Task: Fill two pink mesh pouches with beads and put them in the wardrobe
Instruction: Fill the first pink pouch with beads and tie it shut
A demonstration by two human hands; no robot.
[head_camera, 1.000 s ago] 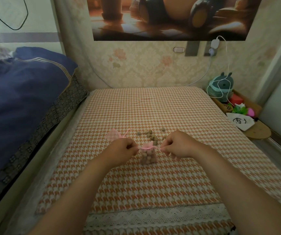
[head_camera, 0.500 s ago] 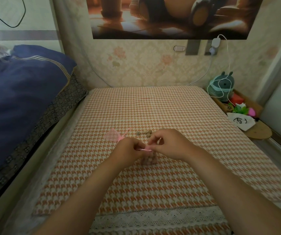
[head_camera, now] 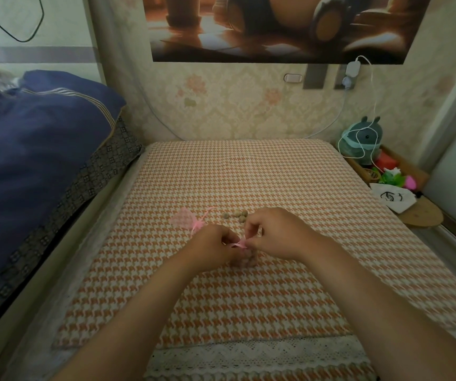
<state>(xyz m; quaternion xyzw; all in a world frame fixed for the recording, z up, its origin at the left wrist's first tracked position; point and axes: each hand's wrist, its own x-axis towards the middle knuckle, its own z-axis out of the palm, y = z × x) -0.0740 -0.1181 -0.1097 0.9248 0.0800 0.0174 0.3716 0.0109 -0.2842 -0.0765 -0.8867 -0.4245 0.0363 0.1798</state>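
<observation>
Filled pouch (head_camera: 246, 262), empty pouch (head_camera: 183, 219), about five loose beads (head_camera: 241, 215)

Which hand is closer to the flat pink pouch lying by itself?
Left. The left hand is just beside the flat pink pouch, toward the camera; the right hand is farther off, beyond the left hand. Both pinch the pink ribbon.

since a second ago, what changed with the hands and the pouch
Left hand and right hand have drawn together above the filled pouch, both still pinching its pink ribbon; the right hand now hides more of the loose beads. The empty pouch and filled pouch lie where they were.
</observation>
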